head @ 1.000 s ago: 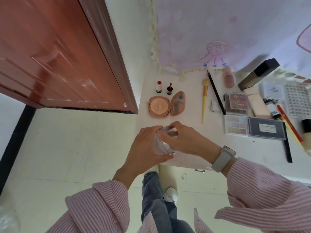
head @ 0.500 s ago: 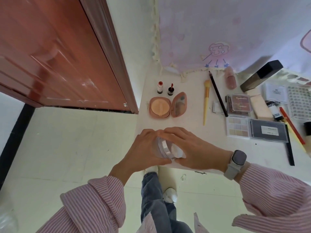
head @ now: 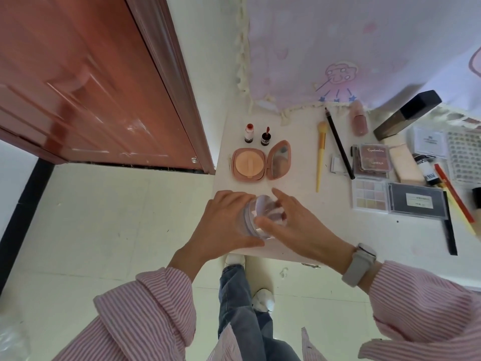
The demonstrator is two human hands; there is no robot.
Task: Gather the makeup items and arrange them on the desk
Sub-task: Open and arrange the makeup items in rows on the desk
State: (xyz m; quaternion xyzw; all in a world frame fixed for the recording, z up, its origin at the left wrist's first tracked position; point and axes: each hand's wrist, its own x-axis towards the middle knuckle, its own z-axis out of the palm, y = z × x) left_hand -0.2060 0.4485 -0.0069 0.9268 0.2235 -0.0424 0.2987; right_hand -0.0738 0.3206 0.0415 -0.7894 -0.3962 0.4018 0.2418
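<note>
Both hands, left hand and right hand, curl round a clear jar mid-frame; open compact just above, palettes at right.

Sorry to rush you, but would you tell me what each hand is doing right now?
Left hand: curled round the clear round jar, holding it.
Right hand: fingers on the jar's clear lid, gripping it.
</note>
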